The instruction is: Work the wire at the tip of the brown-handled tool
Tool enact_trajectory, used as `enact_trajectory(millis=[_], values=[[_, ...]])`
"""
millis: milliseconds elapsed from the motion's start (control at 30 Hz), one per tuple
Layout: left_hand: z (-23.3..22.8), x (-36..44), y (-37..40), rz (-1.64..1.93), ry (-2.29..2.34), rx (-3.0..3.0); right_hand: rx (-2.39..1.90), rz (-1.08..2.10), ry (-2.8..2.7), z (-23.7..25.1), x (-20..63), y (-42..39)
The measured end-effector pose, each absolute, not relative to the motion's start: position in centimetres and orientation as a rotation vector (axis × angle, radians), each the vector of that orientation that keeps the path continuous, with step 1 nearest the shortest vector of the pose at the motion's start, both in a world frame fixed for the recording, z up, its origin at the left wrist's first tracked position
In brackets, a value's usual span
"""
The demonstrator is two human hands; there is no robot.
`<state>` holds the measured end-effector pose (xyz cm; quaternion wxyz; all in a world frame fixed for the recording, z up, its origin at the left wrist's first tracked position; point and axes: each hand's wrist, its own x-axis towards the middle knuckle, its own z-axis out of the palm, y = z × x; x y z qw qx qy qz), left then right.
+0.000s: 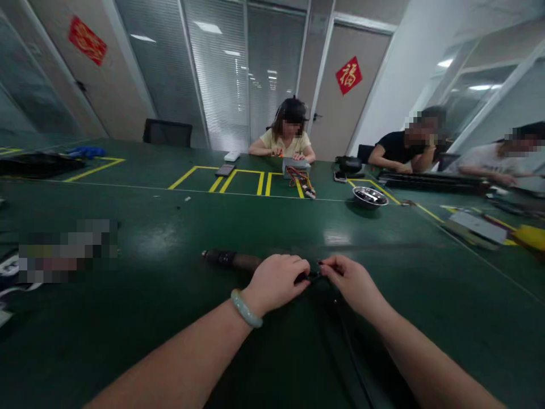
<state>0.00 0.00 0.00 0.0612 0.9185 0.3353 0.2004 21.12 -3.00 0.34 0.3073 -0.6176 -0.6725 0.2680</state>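
left hand (279,282): fist closed over dark rod (232,260), rod sticks out left of grip
right hand (351,280): pinching black cable (315,276) end, just right of left grip
writing: red door sign (348,75), gold "福"

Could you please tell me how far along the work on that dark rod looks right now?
Done: nothing shows as finished. In hand: the left hand grips the dark rod lying on the table, while the right hand pinches a small black part at its end. Left: I can't tell; a black cable runs towards the wearer.
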Motion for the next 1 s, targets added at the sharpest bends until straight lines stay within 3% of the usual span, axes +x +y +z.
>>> enact_trajectory(millis=[233,1000], values=[[0.2,0.2,-0.1,0.616,1.028,2.764,-1.675,0.908,-1.930,0.7,20.5,-3.6],[0.3,0.1,-0.1,0.611,1.025,2.746,-1.704,0.810,-1.958,0.5,20.2,-4.0]])
